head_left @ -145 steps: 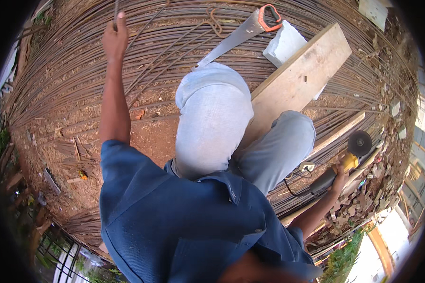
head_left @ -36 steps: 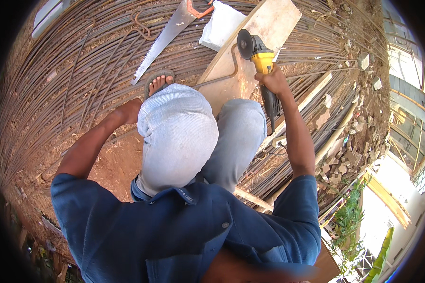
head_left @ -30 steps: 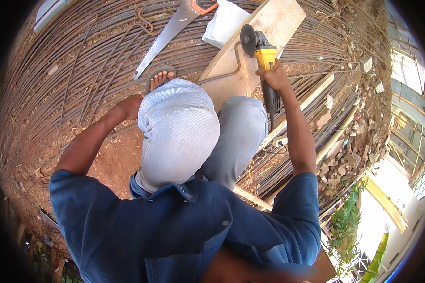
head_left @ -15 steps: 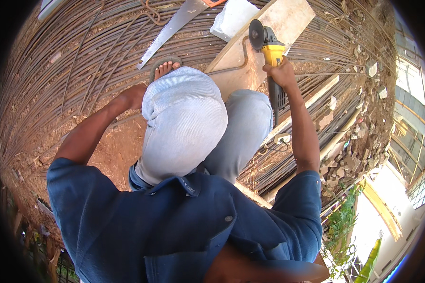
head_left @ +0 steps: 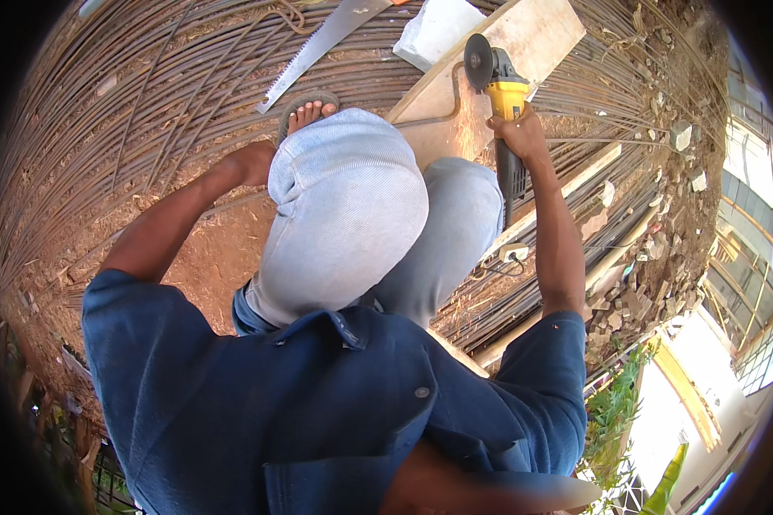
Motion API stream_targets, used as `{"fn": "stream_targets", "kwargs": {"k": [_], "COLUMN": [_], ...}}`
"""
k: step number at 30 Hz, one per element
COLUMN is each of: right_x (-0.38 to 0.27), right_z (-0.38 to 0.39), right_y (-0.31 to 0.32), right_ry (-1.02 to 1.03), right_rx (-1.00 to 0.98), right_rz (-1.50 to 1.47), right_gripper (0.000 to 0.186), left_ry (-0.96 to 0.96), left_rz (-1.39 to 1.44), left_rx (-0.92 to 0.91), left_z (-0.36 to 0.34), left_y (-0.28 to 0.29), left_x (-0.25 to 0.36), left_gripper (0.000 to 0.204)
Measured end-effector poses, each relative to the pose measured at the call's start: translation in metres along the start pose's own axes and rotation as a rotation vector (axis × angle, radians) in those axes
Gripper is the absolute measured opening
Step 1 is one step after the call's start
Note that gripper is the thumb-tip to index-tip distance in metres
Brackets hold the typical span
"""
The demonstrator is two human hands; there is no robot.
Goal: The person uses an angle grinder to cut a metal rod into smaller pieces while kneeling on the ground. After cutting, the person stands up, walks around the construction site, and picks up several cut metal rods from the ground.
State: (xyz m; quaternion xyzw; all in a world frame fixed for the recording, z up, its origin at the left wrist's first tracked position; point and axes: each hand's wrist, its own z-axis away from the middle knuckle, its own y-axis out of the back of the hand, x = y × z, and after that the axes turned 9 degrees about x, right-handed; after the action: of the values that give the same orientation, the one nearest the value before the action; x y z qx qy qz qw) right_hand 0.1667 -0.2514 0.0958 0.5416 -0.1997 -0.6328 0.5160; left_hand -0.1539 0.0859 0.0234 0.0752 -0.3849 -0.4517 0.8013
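My right hand [head_left: 520,136] is wrapped round the body of a yellow and black angle grinder [head_left: 508,96]. Its dark disc [head_left: 478,62] meets the upturned end of a bent steel rod [head_left: 452,101], and orange sparks [head_left: 471,129] spray down toward my knees. The rod lies across a pale wooden board [head_left: 429,142] and runs out of sight behind my raised knee. Beside that knee, close to my sandalled foot [head_left: 309,114], my left hand [head_left: 254,163] is curled closed. The knee partly covers its fingers, so what they hold is hidden.
Long rusty steel bars [head_left: 189,94] cover the ground ahead and to both sides. A handsaw [head_left: 325,45] and a white block [head_left: 438,33] lie beyond my foot. Right of me are a socket with a cable [head_left: 514,252], wooden strips and broken rubble [head_left: 631,305].
The view has shifted slightly, so things sit a little farther right. Sparks still fly from the disc at the rod, and both hands keep nearly the same places.
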Motion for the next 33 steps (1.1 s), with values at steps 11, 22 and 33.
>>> {"fn": "stream_targets", "kwargs": {"k": [11,22,33], "right_x": [-0.008,-0.006,-0.004], "right_z": [0.005,-0.001,-0.002], "right_y": [0.004,0.002,0.002], "right_ry": [-0.033,-0.004,-0.009], "right_rx": [-0.050,-0.019,-0.026], "right_rz": [0.023,0.019,0.025], "right_gripper": [0.058,0.058,0.057], "left_ry": [-0.003,-0.032,0.012], "left_rz": [0.024,-0.006,0.144], "left_rx": [0.035,0.058,0.130], "left_z": [0.003,-0.005,-0.005], "left_y": [0.004,-0.008,-0.018], "left_x": [0.004,-0.007,-0.019], "left_gripper": [0.039,0.037,0.039]}}
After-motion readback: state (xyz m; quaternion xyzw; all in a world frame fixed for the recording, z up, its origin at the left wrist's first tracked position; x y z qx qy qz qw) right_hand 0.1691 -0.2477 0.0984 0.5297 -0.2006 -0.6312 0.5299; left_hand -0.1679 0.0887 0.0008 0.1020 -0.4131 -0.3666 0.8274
